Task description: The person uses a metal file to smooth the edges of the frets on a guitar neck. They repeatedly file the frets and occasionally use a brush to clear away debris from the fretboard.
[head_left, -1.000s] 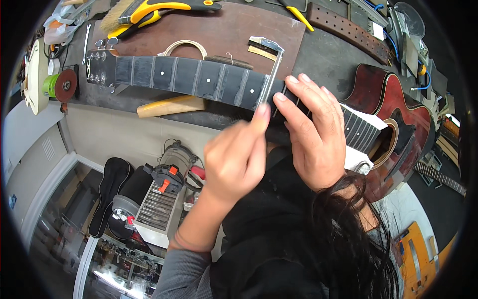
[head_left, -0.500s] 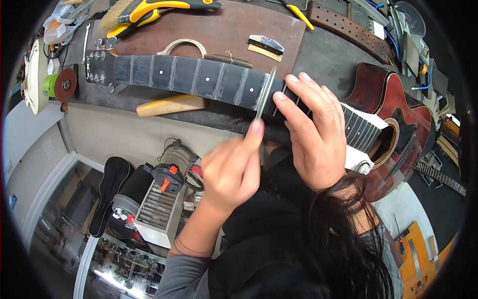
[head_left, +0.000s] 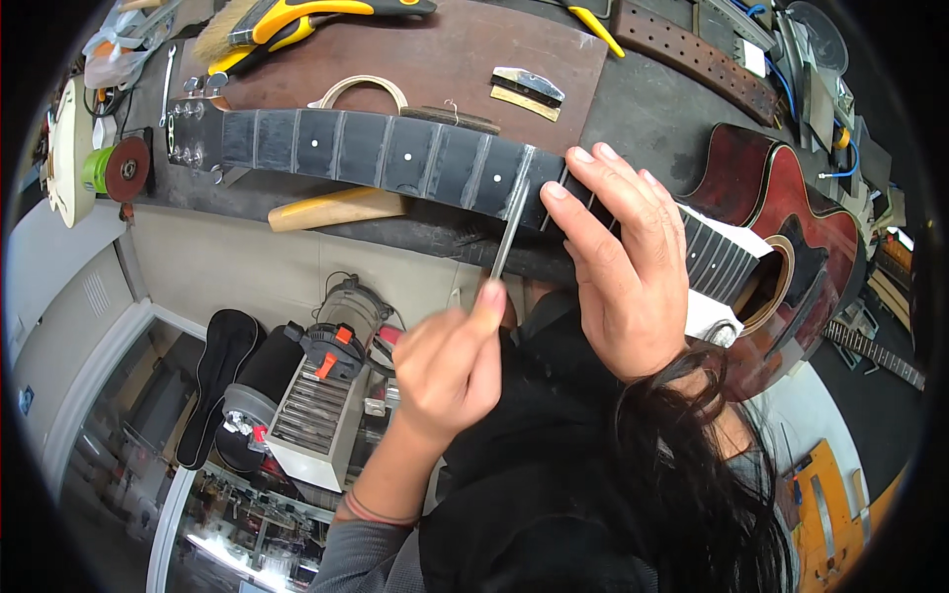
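My left hand (head_left: 445, 366) is closed round the near end of a thin metal file or rod (head_left: 508, 237), which lies slantwise across the dark guitar fretboard (head_left: 374, 154) near its right section. My right hand (head_left: 633, 267) rests with fingers outstretched and slightly apart at the fretboard, just right of the rod, its fingertips on or beside the board. The headstock (head_left: 193, 138) with tuners is at the left. Light grey stripes cross the board between white dot inlays. A dark red acoustic guitar body (head_left: 830, 247) lies at the right, with white paper (head_left: 707, 314) beside its fretted neck.
The dark workbench (head_left: 647, 119) bears a brown board (head_left: 494, 44), a yellow-handled brush (head_left: 227, 40), a small block (head_left: 527, 94), a ring (head_left: 366, 84) and a wooden piece (head_left: 331, 211). A sanding disc (head_left: 124, 168) sits left. Below are a vacuum-like machine (head_left: 341, 346) and a guitar case (head_left: 217, 390).
My left hand has moved down toward my body, drawing the rod with it, so its far end has come back from beyond the fretboard onto the board. My right hand stays in place.
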Demonstrator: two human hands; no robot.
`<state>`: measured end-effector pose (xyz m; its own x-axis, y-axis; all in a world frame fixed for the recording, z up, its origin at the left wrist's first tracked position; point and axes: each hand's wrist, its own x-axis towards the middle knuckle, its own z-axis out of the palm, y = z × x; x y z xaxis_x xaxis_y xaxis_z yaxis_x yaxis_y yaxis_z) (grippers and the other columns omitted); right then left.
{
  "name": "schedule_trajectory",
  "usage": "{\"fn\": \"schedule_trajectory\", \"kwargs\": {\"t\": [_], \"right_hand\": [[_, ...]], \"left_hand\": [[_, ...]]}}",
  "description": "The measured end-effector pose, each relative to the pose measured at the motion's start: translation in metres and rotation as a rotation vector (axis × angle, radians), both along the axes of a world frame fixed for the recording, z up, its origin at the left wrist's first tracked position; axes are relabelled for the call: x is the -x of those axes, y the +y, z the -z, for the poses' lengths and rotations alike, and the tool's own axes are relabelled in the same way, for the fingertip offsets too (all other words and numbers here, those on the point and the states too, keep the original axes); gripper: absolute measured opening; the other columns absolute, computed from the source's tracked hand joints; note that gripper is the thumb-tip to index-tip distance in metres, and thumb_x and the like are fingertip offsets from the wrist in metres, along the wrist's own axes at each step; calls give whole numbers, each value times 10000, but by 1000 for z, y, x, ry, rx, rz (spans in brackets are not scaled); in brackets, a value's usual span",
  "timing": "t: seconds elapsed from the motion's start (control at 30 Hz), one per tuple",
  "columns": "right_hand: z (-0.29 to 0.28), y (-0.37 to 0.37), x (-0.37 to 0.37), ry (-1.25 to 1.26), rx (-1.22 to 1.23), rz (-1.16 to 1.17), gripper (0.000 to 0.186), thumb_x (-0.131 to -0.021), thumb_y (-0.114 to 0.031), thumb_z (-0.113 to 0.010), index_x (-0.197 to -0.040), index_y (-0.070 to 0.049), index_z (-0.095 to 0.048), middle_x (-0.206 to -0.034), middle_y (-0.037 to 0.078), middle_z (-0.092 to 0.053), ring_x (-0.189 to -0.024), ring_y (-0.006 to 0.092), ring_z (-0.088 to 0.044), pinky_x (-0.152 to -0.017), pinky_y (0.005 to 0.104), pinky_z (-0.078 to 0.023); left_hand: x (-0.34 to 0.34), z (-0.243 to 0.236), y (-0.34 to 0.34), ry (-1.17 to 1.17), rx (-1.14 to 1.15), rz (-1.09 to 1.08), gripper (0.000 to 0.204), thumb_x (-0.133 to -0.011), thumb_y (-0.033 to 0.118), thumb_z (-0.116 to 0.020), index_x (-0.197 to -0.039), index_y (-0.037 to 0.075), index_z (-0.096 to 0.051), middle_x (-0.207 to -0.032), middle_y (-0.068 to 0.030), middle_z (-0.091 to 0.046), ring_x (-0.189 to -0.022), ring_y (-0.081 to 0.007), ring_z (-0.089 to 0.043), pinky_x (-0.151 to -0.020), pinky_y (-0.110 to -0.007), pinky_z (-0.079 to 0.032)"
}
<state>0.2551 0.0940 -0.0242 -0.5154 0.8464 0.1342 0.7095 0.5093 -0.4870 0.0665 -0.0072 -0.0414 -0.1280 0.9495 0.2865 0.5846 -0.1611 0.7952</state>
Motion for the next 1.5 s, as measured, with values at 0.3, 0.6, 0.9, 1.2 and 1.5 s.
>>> {"fn": "schedule_trajectory", "kwargs": {"t": [0.3, 0.6, 0.9, 1.2, 1.5], "right_hand": [[3, -1, -3, 9, -4, 5, 522, -936, -114, -745, -1454, -175, -732, -1580, 101, -642, -1481, 349, -619, -1234, 570, -456], [3, 0, -4, 28, 7, 4, 516, -921, -51, -739, -1424, -163, -738, -1593, 105, -633, -1503, 353, -601, -1239, 570, -454], [2, 3, -2, 104, 19, 9, 448, -885, 36, -737, -1305, -118, -726, -1572, 121, -664, -1491, 362, -621, -1238, 586, -459], [1, 0, -2, 128, 33, -13, 471, -891, 105, -782, -1309, -92, -694, -1569, 189, -669, -1506, 439, -605, -1257, 607, -431], [3, 1, -2, 114, 18, -7, 424, -924, 73, -795, -1295, -109, -697, -1563, 184, -674, -1495, 439, -614, -1245, 602, -443]], "left_hand": [[5, 3, -10, 50, 81, 61, 357, -929, -210, -730, -1259, -81, -777, -868, -176, -780, -637, -218, -717, -610, -298, -541], [-1, 8, 26, 16, 1, 57, 536, -845, -195, -713, -1355, -41, -775, -712, -103, -613, -541, -265, -567, -539, -402, -480], [-5, 14, 47, -57, -66, 33, 577, -826, -202, -735, -1380, -43, -758, -713, -114, -617, -557, -258, -597, -535, -398, -489], [-4, 7, 37, 6, -15, 30, 558, -854, -188, -723, -1389, -32, -763, -731, -107, -628, -562, -266, -596, -550, -400, -493], [10, 9, -43, 17, 33, 60, 409, -872, -241, -733, -1253, -95, -759, -709, -107, -628, -518, -207, -552, -506, -317, -453]]}}
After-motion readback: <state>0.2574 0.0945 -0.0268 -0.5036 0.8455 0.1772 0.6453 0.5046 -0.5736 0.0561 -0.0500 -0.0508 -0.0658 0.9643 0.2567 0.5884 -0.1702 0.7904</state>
